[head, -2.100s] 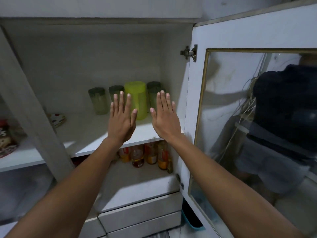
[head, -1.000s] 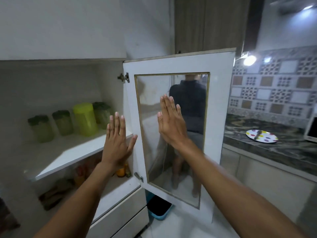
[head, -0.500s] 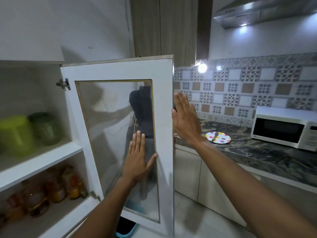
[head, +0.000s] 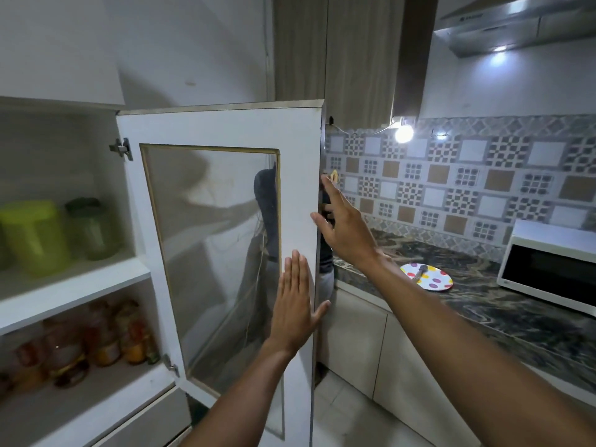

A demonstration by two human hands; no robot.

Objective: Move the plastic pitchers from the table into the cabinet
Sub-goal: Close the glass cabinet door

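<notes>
Kitchen with patterned tile wall; left hand (head: 295, 309) flat and open on the cabinet door (head: 225, 240), right hand (head: 345, 232) open at its edge, marble desk (head: 483, 304) beyond.

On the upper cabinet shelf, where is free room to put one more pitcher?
The white upper shelf is bare at its front edge, before the lime-green plastic pitcher and darker green pitcher. The back left is crowded. The lower shelf is full of orange jars.

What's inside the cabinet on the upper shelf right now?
On the upper shelf: a lime pitcher with a darker green pitcher beside it. Anything farther left is cut off by the frame edge. The open door covers none of it.
</notes>
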